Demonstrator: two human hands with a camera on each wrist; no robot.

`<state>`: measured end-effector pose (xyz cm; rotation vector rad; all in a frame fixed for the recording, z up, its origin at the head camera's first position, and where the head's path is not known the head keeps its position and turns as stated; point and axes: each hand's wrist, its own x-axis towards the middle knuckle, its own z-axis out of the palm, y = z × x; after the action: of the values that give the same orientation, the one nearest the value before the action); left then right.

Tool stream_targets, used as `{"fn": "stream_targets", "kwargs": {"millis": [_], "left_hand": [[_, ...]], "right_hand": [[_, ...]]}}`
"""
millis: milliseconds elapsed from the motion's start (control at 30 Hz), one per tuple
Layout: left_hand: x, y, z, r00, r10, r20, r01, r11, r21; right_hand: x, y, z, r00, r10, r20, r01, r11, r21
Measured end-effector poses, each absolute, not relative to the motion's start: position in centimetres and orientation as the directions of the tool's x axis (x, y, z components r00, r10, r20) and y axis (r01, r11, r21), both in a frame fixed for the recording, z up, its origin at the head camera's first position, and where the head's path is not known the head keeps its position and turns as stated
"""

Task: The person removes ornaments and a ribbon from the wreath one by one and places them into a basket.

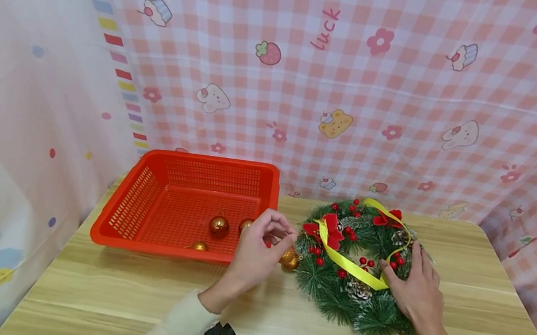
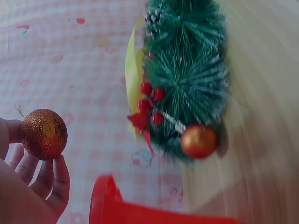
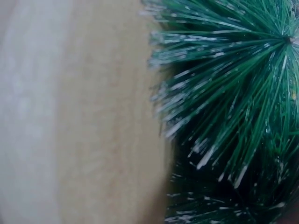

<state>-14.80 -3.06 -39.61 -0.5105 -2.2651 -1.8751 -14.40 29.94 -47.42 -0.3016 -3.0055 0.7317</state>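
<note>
My left hand [image 1: 258, 250] is between the basket and the wreath, its thumb and fingertips pinching a glittery copper Christmas ball [image 2: 44, 134]. In the left wrist view a small thread loop sticks out from that ball. The green wreath [image 1: 333, 293] lies flat on the table, dressed with red berries, red flowers and pine cones. Over its front loops a yellow ribbon [image 1: 349, 265]. A shiny gold ball [image 2: 198, 141] is at the wreath's left edge. My right hand [image 1: 419, 292] rests on the wreath's right side, thumb beside the ribbon and fingers extended over the greenery.
A red plastic basket [image 1: 148, 246] stands left of the wreath, close to my left hand. Inside are a shiny copper ball [image 1: 219, 226], a glittery gold one [image 1: 199, 245] and another partly hidden by my hand. Behind the wooden table [image 1: 132, 296] hangs a pink checked curtain [image 1: 307, 99].
</note>
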Motion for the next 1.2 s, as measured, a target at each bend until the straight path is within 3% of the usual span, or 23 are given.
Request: {"fn": "stream_targets", "kwargs": {"millis": [400,767,1200], "left_hand": [[-14.9,-6.1,-37.1,-0.935,0.062,0.35,0.354,0.22,0.909],[-16.8,-10.1,-39.6,-0.93,0.012,0.366,0.353,0.297,0.887],[-17.7,-11.6,-41.3,-0.935,-0.048,0.351,0.311,0.36,0.879]], "right_hand": [[-14.4,30.0,-47.4,-0.98,0.196,-0.018,0.183,0.87,-0.457],[-14.3,30.0,-47.3,-0.981,0.194,-0.008,0.176,0.869,-0.462],[-14.4,30.0,-47.3,-0.979,0.2,-0.023,0.189,0.87,-0.456]]}}
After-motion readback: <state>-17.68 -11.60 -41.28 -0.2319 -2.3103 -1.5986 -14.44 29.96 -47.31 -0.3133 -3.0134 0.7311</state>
